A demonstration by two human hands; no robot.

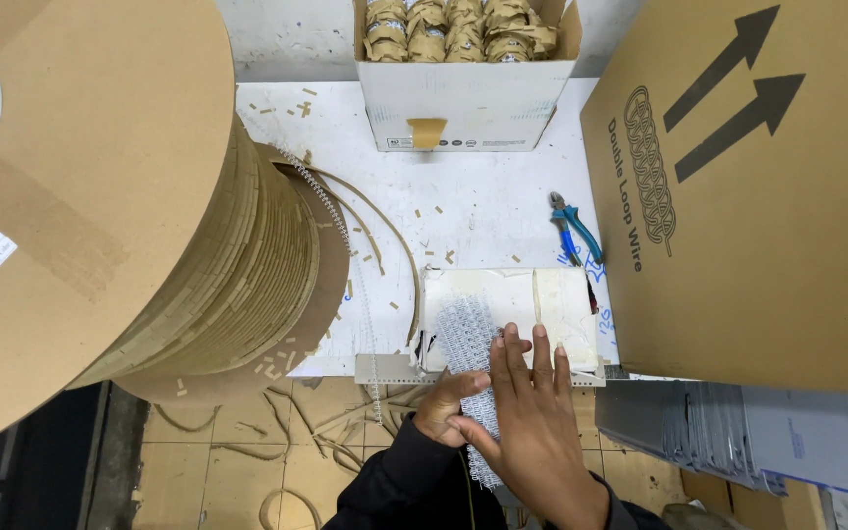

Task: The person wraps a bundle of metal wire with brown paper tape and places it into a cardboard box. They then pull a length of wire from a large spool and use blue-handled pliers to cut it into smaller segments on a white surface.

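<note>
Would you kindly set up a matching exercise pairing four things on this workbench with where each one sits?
Things:
1. Blue-handled pliers
2. Big cardboard spool
3. Open white box of brown rolls
4. Bundle of white wire combs

Places:
A. Far edge of the table, centre
B. Under the two hands, at the near edge
C. Left side, filling that part of the view
D. Right of centre, beside the large brown carton

Pairs: 1-D, 2-C, 3-A, 4-B
</note>
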